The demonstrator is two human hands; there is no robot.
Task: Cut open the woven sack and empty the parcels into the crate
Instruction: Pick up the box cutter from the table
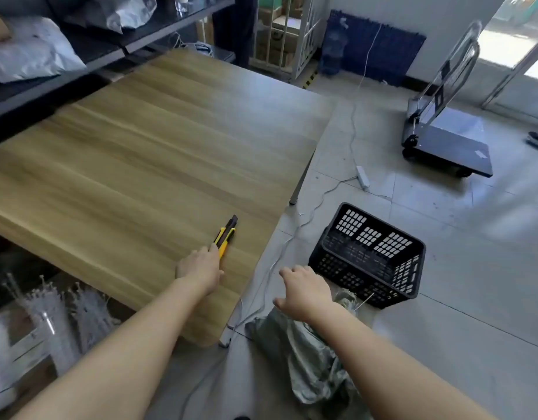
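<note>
A wooden bench (134, 153) fills the left and middle of the view, its near right corner rounded. On it, close to the right edge and toward that near corner, lies a yellow and black utility knife (226, 235), pointing away from the person. The left hand (198, 271) rests on the bench at the knife's near end, fingertips on the handle; whether this grip has closed around the handle or only touches it cannot be told, since the hand covers that end.

The right hand (304, 289) hangs past the bench's right edge, over the floor (443, 298), palm down with fingers loosely spread, a released grip holding nothing. Just under it, on the floor beside the bench's near right corner, lies the woven sack (310, 362), grey-green, crumpled and slumped, with what looks like its gathered, frayed mouth toward the crate. The black plastic crate (367, 256) stands on the floor just beyond the sack, near the bench's right edge, its slotted walls and bottom visible.

A white cable (319, 201) trails across the floor along the bench's right edge to a power strip (362, 177). Well beyond, a flat platform trolley (449, 147) stands with its handle raised. Dark shelving (89, 53) behind the bench's far edge holds grey mailer bags (31, 53).
</note>
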